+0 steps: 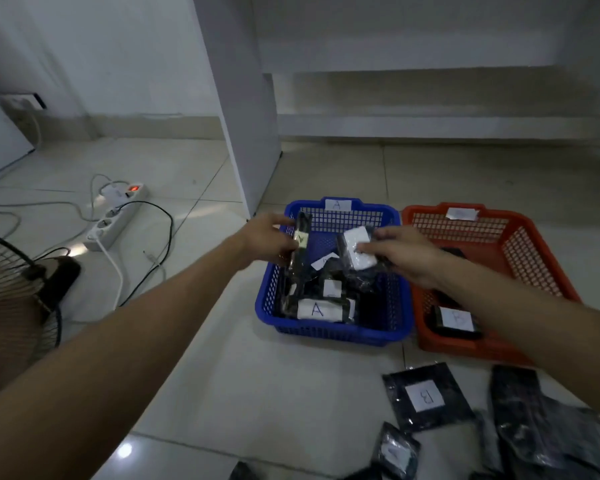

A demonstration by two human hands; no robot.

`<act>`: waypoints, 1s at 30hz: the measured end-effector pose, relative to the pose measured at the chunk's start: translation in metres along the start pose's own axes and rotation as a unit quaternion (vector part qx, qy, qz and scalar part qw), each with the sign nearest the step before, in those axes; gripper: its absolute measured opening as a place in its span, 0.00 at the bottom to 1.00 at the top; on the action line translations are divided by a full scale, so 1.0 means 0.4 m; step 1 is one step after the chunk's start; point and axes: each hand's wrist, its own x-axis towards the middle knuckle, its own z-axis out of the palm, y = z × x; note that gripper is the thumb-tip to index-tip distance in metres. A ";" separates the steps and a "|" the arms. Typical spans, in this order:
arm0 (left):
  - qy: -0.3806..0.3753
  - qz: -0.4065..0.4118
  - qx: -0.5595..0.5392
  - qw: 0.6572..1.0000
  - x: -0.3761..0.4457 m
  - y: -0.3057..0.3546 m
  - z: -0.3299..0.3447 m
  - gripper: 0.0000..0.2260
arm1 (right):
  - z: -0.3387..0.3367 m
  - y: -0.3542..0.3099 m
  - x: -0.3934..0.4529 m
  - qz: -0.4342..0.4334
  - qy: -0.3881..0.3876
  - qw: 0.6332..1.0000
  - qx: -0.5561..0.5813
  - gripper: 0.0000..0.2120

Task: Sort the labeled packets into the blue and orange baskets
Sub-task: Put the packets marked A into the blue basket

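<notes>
- While both hands hover over the blue basket [333,336], I see my left hand [269,242] pinching a dark packet [300,251] at its left wall.
- Right hand [404,256] grips a white-labeled packet [357,249] by its right edge, near the orange basket [499,348].

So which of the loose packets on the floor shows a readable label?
The flat black packet nearest the orange basket, just in front of it. Its white label reads B; the other floor packets' labels are blurred or hidden.

single head cam looking forward and down at the floor, both forearms reaching out from the bottom edge, blue basket [333,327] and orange basket [541,244] sitting mid-frame, pretty close, wall filling the top
</notes>
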 end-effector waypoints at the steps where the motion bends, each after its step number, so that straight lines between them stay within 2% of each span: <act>1: 0.007 -0.016 0.006 1.000 0.038 0.006 -0.007 0.25 | 0.005 -0.011 0.059 -0.007 0.009 1.000 -0.020 0.12; 3: 0.004 -0.044 0.039 0.998 0.105 0.007 -0.004 0.28 | 0.018 -0.015 0.175 -0.010 0.025 0.998 -0.056 0.08; 6: -0.035 -0.080 0.095 0.992 0.189 -0.005 0.042 0.30 | 0.036 0.017 0.320 -0.012 0.051 0.992 -0.114 0.09; 11: -0.038 -0.145 0.147 0.978 0.284 -0.027 0.109 0.23 | 0.059 0.081 0.434 0.003 0.084 0.968 -0.238 0.13; 14: -0.032 -0.157 0.242 0.957 0.319 -0.047 0.117 0.17 | 0.062 0.091 0.440 0.027 0.070 0.955 -0.286 0.16; 16: -0.014 -0.127 0.338 0.933 0.330 -0.059 0.115 0.12 | 0.063 0.096 0.435 0.027 0.072 0.951 -0.299 0.16; 18: 0.014 -0.090 0.410 0.907 0.334 -0.072 0.111 0.14 | 0.060 0.105 0.431 0.016 0.080 0.950 -0.303 0.18; 20: 0.023 -0.081 0.427 0.900 0.322 -0.073 0.105 0.16 | 0.053 0.105 0.415 0.009 0.080 0.949 -0.306 0.19; 22: 0.022 -0.064 0.419 0.906 0.296 -0.062 0.096 0.16 | 0.036 0.095 0.386 0.001 0.073 0.947 -0.313 0.17; 24: 0.025 -0.044 0.364 0.930 0.259 -0.047 0.085 0.13 | 0.014 0.075 0.338 -0.016 0.070 0.945 -0.320 0.15; 26: 0.035 -0.008 0.319 0.947 0.206 -0.026 0.072 0.17 | -0.005 0.049 0.273 -0.035 0.070 0.938 -0.337 0.14; 30: 0.013 0.079 0.322 0.943 0.050 0.015 0.065 0.16 | -0.053 0.003 0.097 -0.068 0.048 0.918 -0.388 0.11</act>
